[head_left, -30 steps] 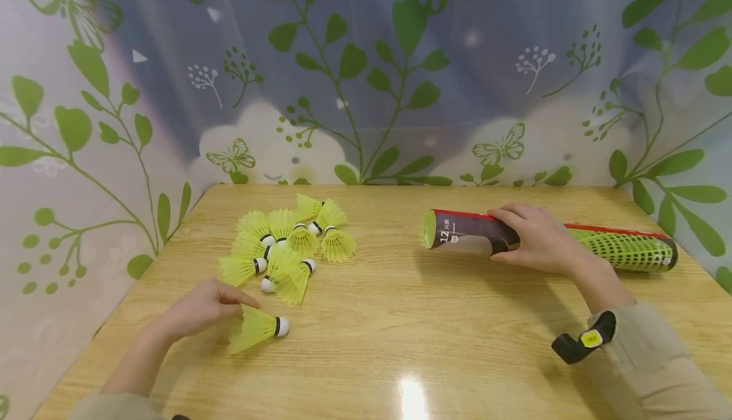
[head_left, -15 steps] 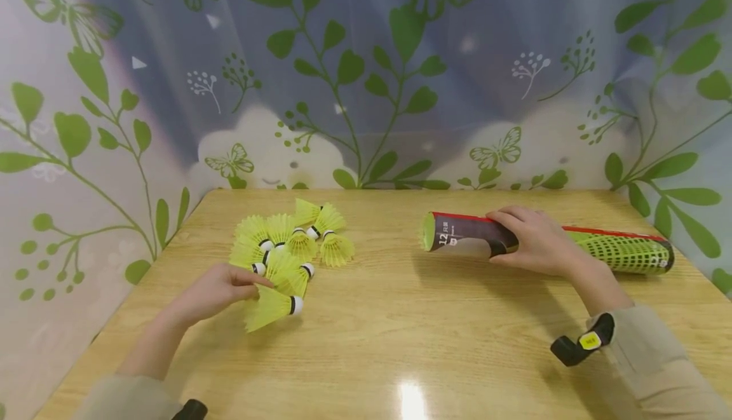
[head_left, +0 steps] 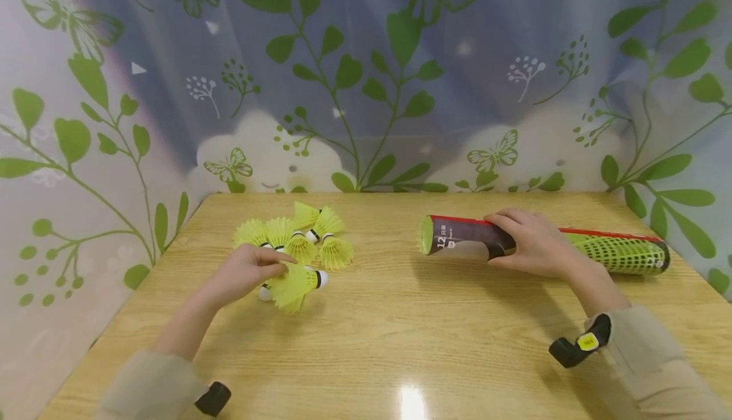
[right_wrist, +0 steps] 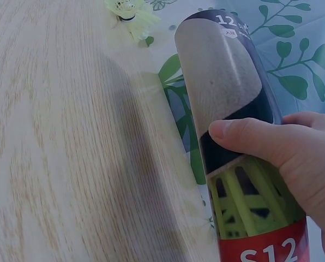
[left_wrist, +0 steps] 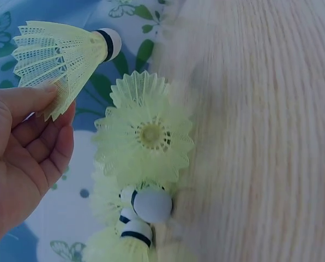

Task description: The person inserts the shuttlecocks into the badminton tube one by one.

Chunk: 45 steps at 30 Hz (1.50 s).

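My left hand pinches a yellow shuttlecock by the skirt edge, thumb on the outside. Its white cork, banded in black, points right in the head view. The held shuttlecock overlaps a cluster of yellow shuttlecocks lying on the left half of the table; the hand hides part of this cluster. At the right, my right hand grips a shuttlecock tube from above around its middle, thumb along the near side. The tube lies sideways, its lime-rimmed end facing left, with "12" printed near that end.
The wood-grain table reaches back to a curtain printed with leaves and butterflies, which also runs along the left side. A black wrist device with a yellow label is on the right sleeve; another black device shows at the left sleeve.
My left hand has moved up and to the right with the shuttlecock, from in front of the cluster to over it. The right hand keeps its grip on the tube, nearly still.
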Available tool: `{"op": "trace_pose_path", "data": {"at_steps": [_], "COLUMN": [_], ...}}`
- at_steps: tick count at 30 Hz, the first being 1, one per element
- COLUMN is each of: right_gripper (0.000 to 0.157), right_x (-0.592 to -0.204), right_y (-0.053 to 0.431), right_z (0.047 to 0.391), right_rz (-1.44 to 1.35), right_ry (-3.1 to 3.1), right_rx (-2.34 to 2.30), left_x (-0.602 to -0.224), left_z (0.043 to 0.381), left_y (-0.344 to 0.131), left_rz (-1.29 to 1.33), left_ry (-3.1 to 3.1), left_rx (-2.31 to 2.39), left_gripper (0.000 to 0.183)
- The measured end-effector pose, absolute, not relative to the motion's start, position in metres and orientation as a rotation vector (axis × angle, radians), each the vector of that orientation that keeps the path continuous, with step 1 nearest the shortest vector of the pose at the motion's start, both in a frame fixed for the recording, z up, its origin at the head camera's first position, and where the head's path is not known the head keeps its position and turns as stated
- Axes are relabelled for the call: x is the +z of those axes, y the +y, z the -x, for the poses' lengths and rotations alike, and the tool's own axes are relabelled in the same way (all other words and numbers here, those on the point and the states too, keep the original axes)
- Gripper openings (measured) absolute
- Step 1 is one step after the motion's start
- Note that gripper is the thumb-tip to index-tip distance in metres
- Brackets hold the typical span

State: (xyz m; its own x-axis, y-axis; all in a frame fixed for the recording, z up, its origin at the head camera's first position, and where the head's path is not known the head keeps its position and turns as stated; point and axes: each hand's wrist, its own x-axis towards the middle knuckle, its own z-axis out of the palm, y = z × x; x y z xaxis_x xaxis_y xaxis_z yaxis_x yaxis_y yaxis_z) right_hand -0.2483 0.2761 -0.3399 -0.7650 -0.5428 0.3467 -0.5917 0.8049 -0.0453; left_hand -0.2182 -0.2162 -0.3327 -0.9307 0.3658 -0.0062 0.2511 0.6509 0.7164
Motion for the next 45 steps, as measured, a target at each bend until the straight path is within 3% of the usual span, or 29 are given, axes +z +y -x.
{"op": "trace_pose_path", "data": {"at_steps": [45], "right_gripper": [0.075], "right_x": [-0.338], "right_y": [0.274], "right_z": [0.247], "right_rz": [-0.867], "right_ry": [-2.695], "right_rx": [0.240], "left_x": [-0.339], "left_z": [0.265], "left_y": [-0.106], "left_rz": [-0.519], "left_ry": [2.682], "left_rx": [1.523], "left_gripper": [0.016]}}
